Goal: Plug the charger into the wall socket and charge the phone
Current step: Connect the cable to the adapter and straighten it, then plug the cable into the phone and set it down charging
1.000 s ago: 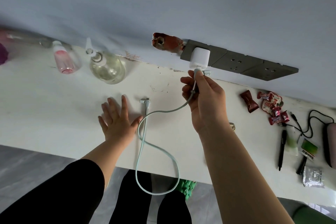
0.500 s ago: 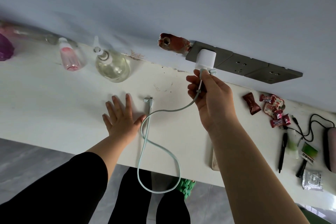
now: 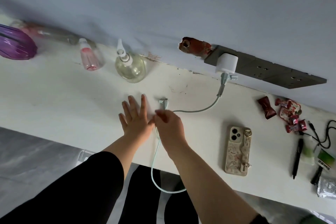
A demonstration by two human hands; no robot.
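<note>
Charger [image 3: 226, 64] white, seated in grey wall socket strip [image 3: 269, 72]. Pale green cable [image 3: 198, 109] runs from it across white desk [image 3: 54, 100], loops over front edge. Right hand [image 3: 170, 129] blurred, fingers curled at cable near free plug [image 3: 163, 101]; grip unclear. Left hand [image 3: 135, 118] flat, fingers spread. Phone [image 3: 237, 151] face down on desk, right of hands.

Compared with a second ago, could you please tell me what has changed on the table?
The right hand let go of the cable at the white charger and came down to the cable near its free plug, beside the left hand. Whether its fingers have closed on the cable is unclear. The phone, hidden before, now shows. The charger stays in the wall socket; the left hand stays flat on the table.
</note>
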